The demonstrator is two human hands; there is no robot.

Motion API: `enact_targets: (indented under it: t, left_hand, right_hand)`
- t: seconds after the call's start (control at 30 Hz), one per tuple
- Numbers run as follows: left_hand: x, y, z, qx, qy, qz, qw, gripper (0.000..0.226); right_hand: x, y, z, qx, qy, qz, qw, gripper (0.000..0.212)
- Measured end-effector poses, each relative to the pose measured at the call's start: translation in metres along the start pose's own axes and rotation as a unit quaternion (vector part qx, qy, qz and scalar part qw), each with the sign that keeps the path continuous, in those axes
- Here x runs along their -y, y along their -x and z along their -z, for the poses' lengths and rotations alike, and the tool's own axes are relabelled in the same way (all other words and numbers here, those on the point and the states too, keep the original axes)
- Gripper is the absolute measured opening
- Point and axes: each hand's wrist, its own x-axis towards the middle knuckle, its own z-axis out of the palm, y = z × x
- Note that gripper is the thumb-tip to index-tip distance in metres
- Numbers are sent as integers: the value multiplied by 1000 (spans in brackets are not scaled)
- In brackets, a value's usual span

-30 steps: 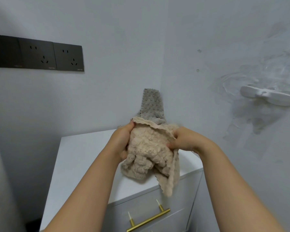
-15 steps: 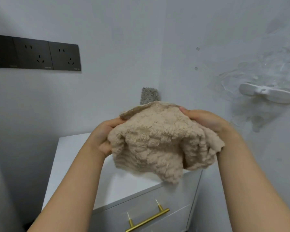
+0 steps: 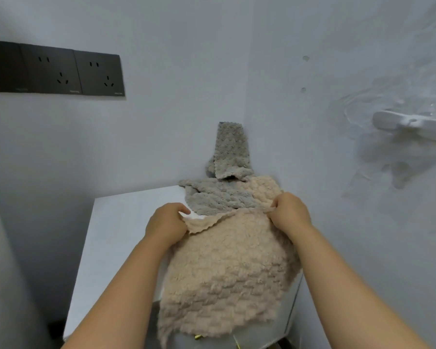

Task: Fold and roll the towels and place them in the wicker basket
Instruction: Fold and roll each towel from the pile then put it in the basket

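- Pinching the far hem of the beige towel (image 3: 227, 278), my left hand (image 3: 166, 222) and right hand (image 3: 291, 212) each close thumb and fingers on it, one at each end of that edge.
- From the held hem the towel runs back toward me, under both wrists, lying over the cabinet top (image 3: 121, 222) and draping past its front edge.
- Its long axis points from the hands toward me. The hem lies crosswise between them, slanting because the right hand sits slightly farther out.
- Neither hand is nearer the towel. The free end hangs lowest, down between my forearms, so I judge a fold means bringing the hem toward me or drawing the cloth away first.
- A grey towel (image 3: 219, 197) lies just beyond my fingertips, touching the beige one near the right hand, with one end propped up in the wall corner.
- Dark sockets (image 3: 56, 69) sit high left of the left hand, and a white wall bracket (image 3: 410, 124) sits well right of the right hand.
- I cannot see the wicker basket.
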Motion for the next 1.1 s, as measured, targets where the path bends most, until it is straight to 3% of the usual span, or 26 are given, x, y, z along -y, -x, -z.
enact_targets:
  t: [0.07, 0.13, 0.2, 0.3, 0.37, 0.47, 0.6, 0.67, 0.7, 0.77, 0.87, 0.97, 1.07, 1.1]
  left_hand:
    - [-1, -1, -8, 12, -14, -32, 999, 42]
    - [-6, 0, -11, -14, -22, -60, 998, 28]
    - [-11, 0, -12, -76, -28, -78, 994, 14]
    - [-17, 1, -9, -173, -34, -63, 982, 20]
    - [-20, 3, -7, -202, -33, -38, 978, 18]
    - [-21, 3, -10, -220, -13, -18, 975, 20]
    - [-20, 0, -10, -189, 54, -3, 981, 33]
    - [-24, -3, -5, -128, 180, 33, 975, 39]
    - [-26, -4, -1, -84, 269, 66, 957, 36]
    - [-28, -6, 9, -20, 387, 129, 913, 24]
    - [-19, -12, 18, 6, 419, 158, 894, 15]
    - [-13, -14, 20, 1, 482, 171, 860, 11]
    - [-15, -17, 20, 19, 582, 158, 797, 11]
    - [-16, -18, 20, 33, 591, 149, 792, 12]
  right_hand:
    - [-5, -1, -6, -1, 15, -19, 1000, 28]
    - [-8, 0, -8, 22, 32, -38, 999, 41]
    - [-9, 0, -4, 45, 44, -61, 996, 44]
    - [-9, -4, 8, 100, 64, -78, 990, 46]
    - [-8, -6, 14, 124, 84, -88, 985, 43]
    - [-7, -5, 20, 103, 98, -106, 984, 18]
    - [-13, -8, 24, 39, 118, -125, 984, 28]
    - [-14, -9, 25, 16, 106, -119, 987, 19]
    - [-14, -9, 25, 13, 100, -115, 988, 10]
    - [-13, -10, 29, 37, 96, -112, 988, 14]
    - [-11, -17, 38, 104, 93, -127, 982, 23]
    - [-10, -20, 38, 130, -102, -127, 978, 30]
    - [-9, -17, 22, 59, -336, -101, 934, 21]
    - [-9, -16, 16, 32, -377, -90, 921, 22]
